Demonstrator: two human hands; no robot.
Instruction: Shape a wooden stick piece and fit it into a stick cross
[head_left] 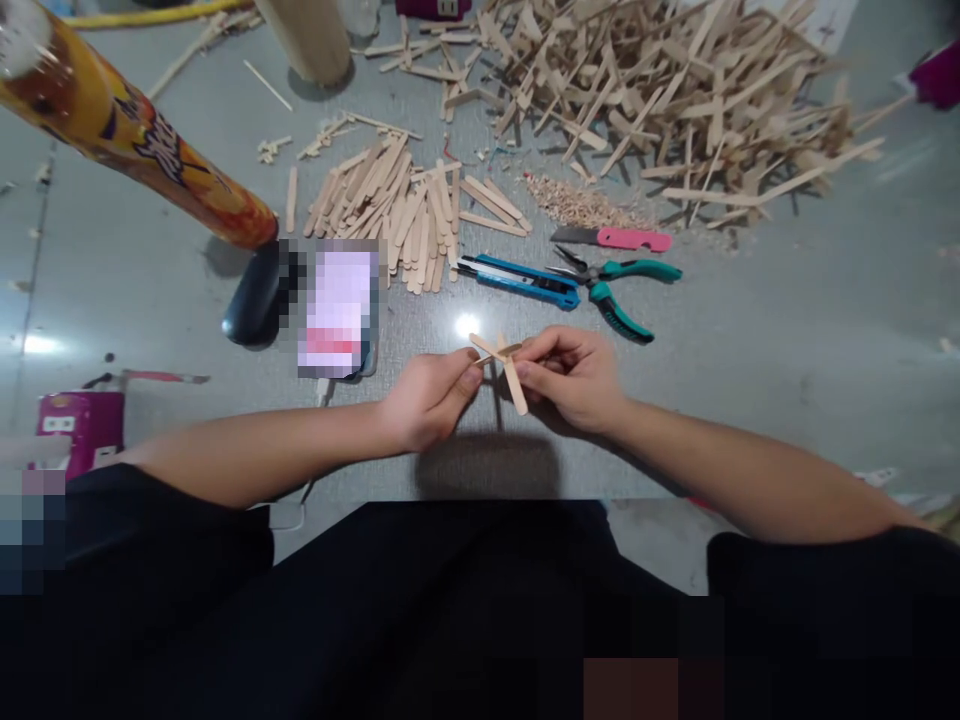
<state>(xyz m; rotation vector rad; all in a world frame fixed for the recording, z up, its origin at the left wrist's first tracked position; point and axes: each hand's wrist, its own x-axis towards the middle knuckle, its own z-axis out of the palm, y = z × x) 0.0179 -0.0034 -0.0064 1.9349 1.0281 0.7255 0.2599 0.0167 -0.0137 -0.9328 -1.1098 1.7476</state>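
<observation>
Between my two hands, just above the table, is a small cross of wooden craft sticks (516, 388). My right hand (576, 380) pinches it from the right, near where the sticks meet. From the other side, my left hand (435, 400) is closed, thumb and forefinger pinching the end of a thin wooden piece that reaches the cross; whether it is joined there I cannot tell. Beyond my hands lie a blue box cutter (525, 282), green-handled needle-nose pliers (607, 280) and a pink-handled folding knife (630, 239). A heap of loose craft sticks (397, 210) is further left.
A large pile of crossed sticks (675, 100) covers the back right, with wood chips (581, 203) before it. Left are a phone (337, 310) on a cable, a dark mouse-like object (255, 300), a tall orange can (150, 140) and a purple power socket block (79, 425).
</observation>
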